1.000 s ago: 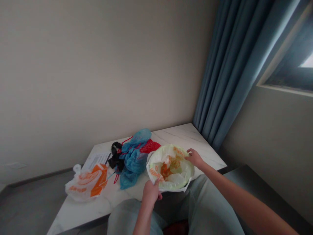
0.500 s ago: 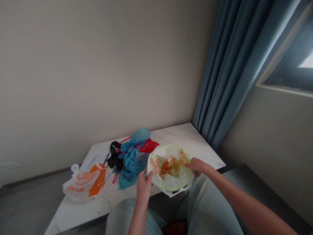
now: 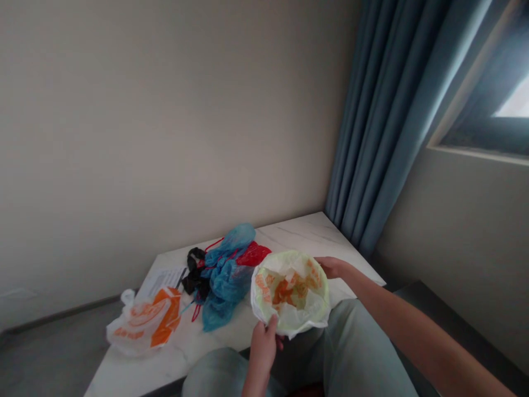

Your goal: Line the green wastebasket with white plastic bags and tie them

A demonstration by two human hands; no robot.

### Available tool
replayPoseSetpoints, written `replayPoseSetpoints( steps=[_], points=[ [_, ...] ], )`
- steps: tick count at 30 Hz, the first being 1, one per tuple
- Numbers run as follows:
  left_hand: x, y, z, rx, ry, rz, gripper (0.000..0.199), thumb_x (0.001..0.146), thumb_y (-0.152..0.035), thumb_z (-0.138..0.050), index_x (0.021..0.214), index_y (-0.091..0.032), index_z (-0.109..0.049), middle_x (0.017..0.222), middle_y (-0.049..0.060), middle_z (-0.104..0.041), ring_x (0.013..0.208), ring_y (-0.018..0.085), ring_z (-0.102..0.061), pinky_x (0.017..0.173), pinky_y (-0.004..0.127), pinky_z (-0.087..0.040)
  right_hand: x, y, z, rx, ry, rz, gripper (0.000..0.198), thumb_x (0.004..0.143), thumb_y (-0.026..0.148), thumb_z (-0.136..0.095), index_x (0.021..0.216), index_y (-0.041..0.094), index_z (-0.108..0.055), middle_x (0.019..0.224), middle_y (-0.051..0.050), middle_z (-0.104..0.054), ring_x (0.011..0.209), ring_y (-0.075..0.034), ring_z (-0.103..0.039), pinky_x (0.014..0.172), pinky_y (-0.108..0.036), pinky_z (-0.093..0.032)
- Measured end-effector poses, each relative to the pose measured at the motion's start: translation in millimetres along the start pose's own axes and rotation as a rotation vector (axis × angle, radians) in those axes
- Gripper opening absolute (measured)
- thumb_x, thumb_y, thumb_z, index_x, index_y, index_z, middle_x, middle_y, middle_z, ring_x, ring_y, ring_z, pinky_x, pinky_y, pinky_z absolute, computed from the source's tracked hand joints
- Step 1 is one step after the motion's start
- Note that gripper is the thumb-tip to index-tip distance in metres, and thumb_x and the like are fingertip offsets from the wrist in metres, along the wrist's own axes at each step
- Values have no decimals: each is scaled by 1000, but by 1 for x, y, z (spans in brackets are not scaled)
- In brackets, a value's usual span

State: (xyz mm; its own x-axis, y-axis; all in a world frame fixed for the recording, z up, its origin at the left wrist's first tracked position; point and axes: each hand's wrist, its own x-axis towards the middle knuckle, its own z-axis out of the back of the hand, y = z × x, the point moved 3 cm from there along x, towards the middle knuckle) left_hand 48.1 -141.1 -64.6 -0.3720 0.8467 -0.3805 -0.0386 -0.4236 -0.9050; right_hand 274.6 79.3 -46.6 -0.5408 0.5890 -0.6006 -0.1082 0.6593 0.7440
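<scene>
A round trash bin (image 3: 327, 286) with a pale green rim is tilted toward me above my lap. A white plastic bag with orange print (image 3: 306, 317) lines it and folds over the rim. My left hand (image 3: 264, 339) is closed on the near left edge, its thumb over the liner and fingers underneath. Around the far right side of the bin goes my right hand (image 3: 329, 267), holding it, with its fingertips hidden behind.
Crumpled blue plastic bags (image 3: 227, 281), a red bag (image 3: 254, 254) and black bags (image 3: 197, 284) lie on the white marbled table (image 3: 306, 229). At left are a white-and-orange bag (image 3: 144, 322) and a printed sheet (image 3: 159, 281). A blue curtain (image 3: 372, 138) hangs at right.
My left hand has moved along the rim from the left side to the near edge. My right hand has come off the inside of the liner and round to the bin's outer far right side.
</scene>
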Motion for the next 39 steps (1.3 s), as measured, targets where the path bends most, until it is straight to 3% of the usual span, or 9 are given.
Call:
replayPoseSetpoints(
  steps=[5, 8, 11, 15, 21, 27, 32, 39],
  points=[
    [4, -3, 4, 198, 7, 25, 38, 87, -52, -45, 70, -19, -56, 53, 7, -63, 46, 24, -61, 50, 33, -45, 6, 3, -8, -10, 215, -98, 35, 99, 25, -39, 99, 8, -69, 102, -14, -75, 96, -20, -71, 102, -35, -47],
    [3, -10, 12, 275, -77, -34, 33, 88, -42, -48, 83, -14, -65, 79, 17, -74, 82, 32, -72, 77, 39, -52, 1, 5, -10, -72, 187, -108, 31, 96, 19, -40, 97, 9, -69, 104, -13, -75, 98, -17, -71, 100, -32, -48],
    [1, -16, 15, 209, -141, -102, 39, 87, -38, -53, 111, -11, -65, 113, 19, -72, 116, 31, -64, 99, 38, -47, -9, 7, -15, -160, 102, -152, 31, 94, 14, -38, 93, 10, -69, 105, -12, -74, 100, -15, -71, 95, -27, -50],
    [-2, -18, 13, 141, -171, -84, 48, 89, -33, -54, 132, -12, -53, 125, 17, -68, 119, 27, -63, 98, 34, -48, -20, 8, -20, -182, 94, -129, 35, 95, 17, -35, 89, 10, -69, 102, -12, -75, 100, -15, -71, 93, -27, -50],
    [-4, -27, 14, 259, -217, -46, 34, 93, -33, -50, 121, -13, -54, 114, 18, -71, 113, 29, -66, 92, 36, -50, -23, 0, -19, -235, 50, -77, 28, 85, 12, -41, 85, 10, -70, 93, -11, -76, 95, -16, -71, 90, -27, -51],
    [-5, -35, 18, 421, -278, 20, 36, 95, -44, -45, 111, -14, -54, 104, 21, -72, 103, 35, -69, 82, 40, -50, -22, 4, -21, -583, -366, 201, 21, 86, 18, -48, 85, 11, -68, 83, -9, -74, 75, -17, -69, 71, -26, -52],
    [-6, -37, 18, 486, -356, 2, 42, 93, -49, -46, 115, -13, -54, 102, 22, -72, 100, 36, -69, 80, 41, -50, -24, 16, -24, -767, -639, 284, 17, 90, 16, -49, 100, 11, -62, 96, -14, -71, 88, -20, -65, 74, -27, -46],
    [-7, -34, 24, 311, -455, -6, 56, 88, -61, -46, 113, -12, -57, 97, 22, -72, 94, 37, -69, 78, 44, -51, -44, 25, -55, -1367, -794, 273, 25, 98, 19, -40, 121, 15, -50, 92, -17, -71, 86, -27, -69, 75, -33, -44]
  ],
)
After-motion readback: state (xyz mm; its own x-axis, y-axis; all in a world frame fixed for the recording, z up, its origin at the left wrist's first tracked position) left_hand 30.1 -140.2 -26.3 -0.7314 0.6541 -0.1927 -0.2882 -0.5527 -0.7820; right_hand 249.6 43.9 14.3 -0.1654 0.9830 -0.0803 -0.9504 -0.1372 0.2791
